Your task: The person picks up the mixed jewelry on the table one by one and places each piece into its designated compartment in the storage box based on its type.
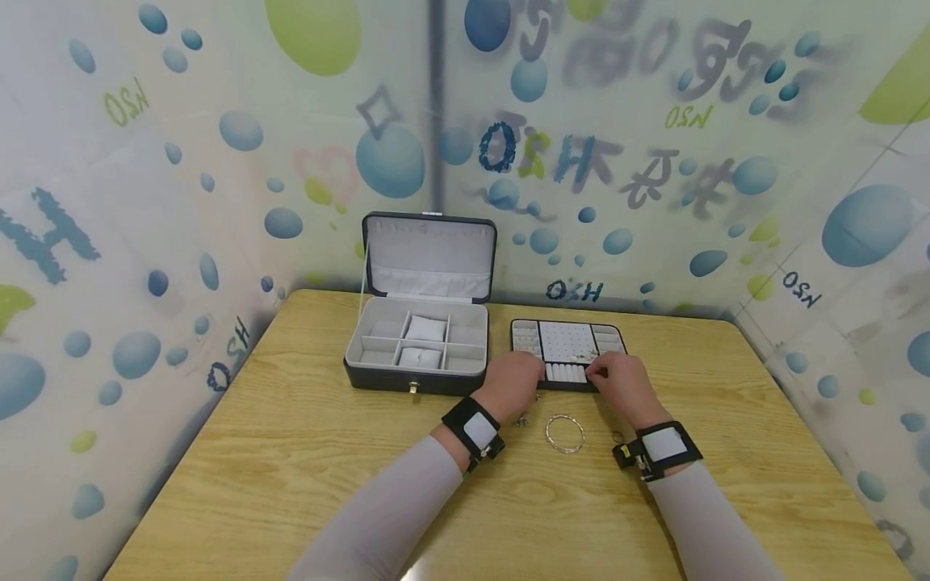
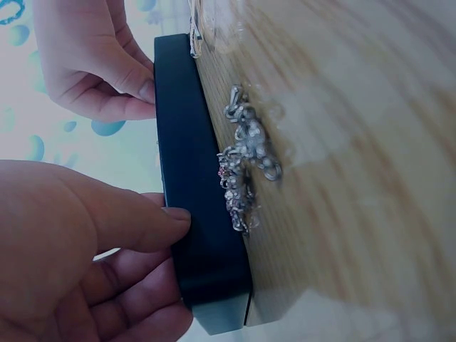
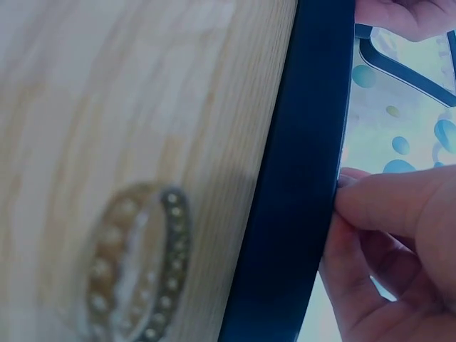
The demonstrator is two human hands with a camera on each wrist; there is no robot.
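Observation:
A black-edged jewelry tray (image 1: 570, 339) with pale compartments and ring rolls lies on the table. My left hand (image 1: 512, 383) grips its front left corner; in the left wrist view the thumb (image 2: 174, 217) presses on the dark outer wall, fingers curled by the corner. At the right end of the ring rolls is my right hand (image 1: 626, 383), thumb and forefinger brought together over the front edge. I cannot tell whether a small piece is between them. Silver jewelry with clear stones (image 2: 253, 142) lies before the tray, and a studded ring (image 3: 177, 249) lies near the right wrist.
Left of the tray stands an open black jewelry box (image 1: 414, 381), its lid raised, with two small pillows in its compartments. A thin bangle (image 1: 583, 436) lies on the wooden table (image 1: 291, 452) between the forearms. Patterned walls (image 1: 617, 177) border the table's back and sides.

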